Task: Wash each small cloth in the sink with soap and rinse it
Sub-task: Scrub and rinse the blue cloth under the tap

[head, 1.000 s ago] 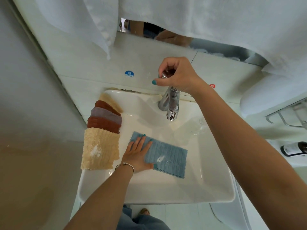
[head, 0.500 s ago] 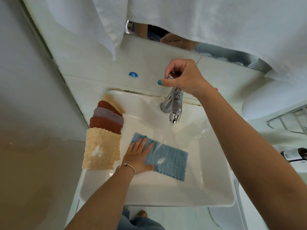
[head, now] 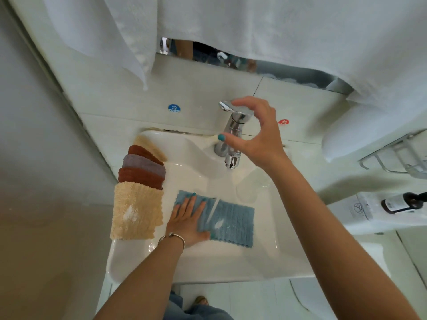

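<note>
Left hand (head: 187, 221) presses the blue cloth (head: 231, 221) with flat, straight fingers; right hand (head: 256, 137), fingers loosely curled, touches the tap lever (head: 227, 106).

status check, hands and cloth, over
Left hand flat on blue cloth in sink. Right hand open at tap. Water running onto cloth. Nothing in the way.

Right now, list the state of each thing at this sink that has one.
Chrome tap: running, water falling onto the cloth.
Blue ribbed cloth: spread flat in the white basin, under the stream.
Left hand: open, pressing the cloth.
Right hand: open, at the tap lever.
Beige fluffy cloth: draped over the rim.
</note>
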`<action>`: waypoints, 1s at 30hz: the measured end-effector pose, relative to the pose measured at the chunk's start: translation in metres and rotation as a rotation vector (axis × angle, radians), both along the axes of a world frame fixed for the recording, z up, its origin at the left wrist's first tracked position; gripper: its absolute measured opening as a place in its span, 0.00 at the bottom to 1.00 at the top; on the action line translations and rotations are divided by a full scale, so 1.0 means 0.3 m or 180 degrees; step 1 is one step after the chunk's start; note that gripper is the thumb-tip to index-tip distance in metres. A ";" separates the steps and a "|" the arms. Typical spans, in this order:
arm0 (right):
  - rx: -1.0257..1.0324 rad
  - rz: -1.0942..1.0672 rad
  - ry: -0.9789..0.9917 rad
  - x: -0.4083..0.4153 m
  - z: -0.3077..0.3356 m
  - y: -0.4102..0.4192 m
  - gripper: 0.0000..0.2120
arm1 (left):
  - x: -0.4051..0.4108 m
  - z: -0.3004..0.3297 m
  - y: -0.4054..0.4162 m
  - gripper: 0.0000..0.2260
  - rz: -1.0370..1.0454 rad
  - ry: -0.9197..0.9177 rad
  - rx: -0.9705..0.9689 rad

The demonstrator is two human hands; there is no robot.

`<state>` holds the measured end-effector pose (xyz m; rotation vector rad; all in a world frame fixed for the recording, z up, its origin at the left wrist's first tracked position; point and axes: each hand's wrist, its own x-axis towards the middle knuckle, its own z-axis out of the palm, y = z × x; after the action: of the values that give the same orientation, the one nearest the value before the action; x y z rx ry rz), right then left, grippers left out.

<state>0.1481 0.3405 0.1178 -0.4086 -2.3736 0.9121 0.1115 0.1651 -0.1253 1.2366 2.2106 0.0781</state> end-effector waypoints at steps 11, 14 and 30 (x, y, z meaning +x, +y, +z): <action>-0.1314 -0.0329 -0.0209 0.346 -0.296 -0.148 0.23 | 0.041 0.013 -0.025 0.45 0.0249 0.0113 -0.0138; -0.1690 -0.0077 -0.0966 0.393 -0.425 -0.153 0.20 | 0.051 0.017 -0.045 0.44 0.0225 0.0165 -0.0203; 0.0649 0.0094 -0.4338 0.478 -0.727 -0.092 0.44 | -0.006 0.024 -0.071 0.45 -0.0176 0.0030 -0.0349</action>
<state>0.2916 0.3130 -0.1003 -1.1853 -3.6107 0.3531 0.1098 0.1439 -0.1180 1.2387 2.1570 -0.0700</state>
